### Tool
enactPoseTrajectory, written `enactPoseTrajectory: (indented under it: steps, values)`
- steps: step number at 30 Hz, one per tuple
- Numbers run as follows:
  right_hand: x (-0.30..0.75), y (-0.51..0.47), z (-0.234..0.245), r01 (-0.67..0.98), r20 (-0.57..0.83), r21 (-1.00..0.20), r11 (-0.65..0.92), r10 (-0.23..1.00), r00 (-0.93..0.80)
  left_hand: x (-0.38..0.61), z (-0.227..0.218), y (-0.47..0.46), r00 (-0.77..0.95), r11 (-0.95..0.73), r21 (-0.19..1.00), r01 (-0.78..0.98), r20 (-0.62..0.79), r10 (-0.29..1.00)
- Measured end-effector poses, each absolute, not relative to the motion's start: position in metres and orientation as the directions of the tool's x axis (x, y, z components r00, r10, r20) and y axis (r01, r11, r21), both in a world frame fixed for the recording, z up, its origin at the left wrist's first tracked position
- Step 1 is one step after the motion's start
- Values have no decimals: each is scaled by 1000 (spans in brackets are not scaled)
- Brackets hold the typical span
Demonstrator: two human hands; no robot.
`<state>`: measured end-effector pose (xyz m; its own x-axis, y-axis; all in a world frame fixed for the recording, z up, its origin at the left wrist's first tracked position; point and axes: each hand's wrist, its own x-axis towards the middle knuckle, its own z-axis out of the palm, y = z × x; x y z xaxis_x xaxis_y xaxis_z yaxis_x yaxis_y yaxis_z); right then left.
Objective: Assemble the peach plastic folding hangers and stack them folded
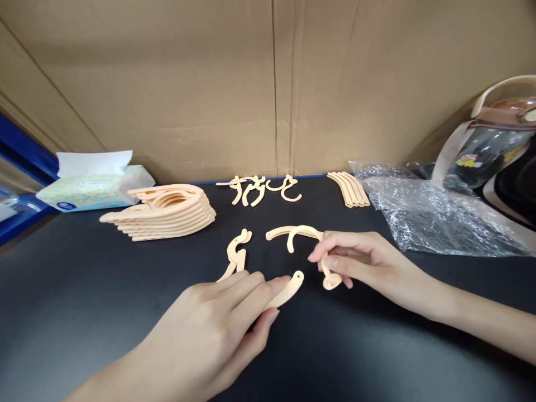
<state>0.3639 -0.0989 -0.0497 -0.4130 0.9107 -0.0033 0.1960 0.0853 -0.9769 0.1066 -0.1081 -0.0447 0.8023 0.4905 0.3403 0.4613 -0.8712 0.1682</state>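
My left hand point(221, 329) is closed around a cream curved hanger arm point(293, 286), its holed end sticking out past the fingertips toward the right. Between the thumb and fingers of my right hand point(368, 259) is a cream hanger hook point(332, 281), with its round base pointing down and its curve to the left. Behind that hook, another curved strip point(276, 231) extends leftward; whether it touches the right hand I cannot tell. Just beyond my left knuckles lie more hanger pieces point(237, 251), partly covered by the hand.
A stack of cream folding hangers point(176, 218) stands at left beside a tissue pack point(92, 187). Several loose hooks point(255, 191) and curved strips point(349, 190) lie along the back. Clear plastic wrapping point(422, 212) and a bottle point(481, 148) occupy the right. Cardboard point(201, 84) rises behind.
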Motion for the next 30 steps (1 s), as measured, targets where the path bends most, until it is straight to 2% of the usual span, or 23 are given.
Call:
enactPoseTrajectory:
  steps: [5,15,21,30]
  values:
    - [363,-100,-52,103,-86,-994,-45,897,-434,106,-47,-105,802,-879,159,450,361,476]
    - [363,-92,-56,-72,-70,-991,-114,891,-449,107,-51,-104,815,-898,166,407,377,439]
    - [365,-93,-58,-105,-52,-988,-114,880,-472,108,-51,-104,822,-903,170,394,374,430]
    - [364,-92,-59,-92,-114,-979,-184,858,-501,107,-52,-103,831,-913,135,384,382,405]
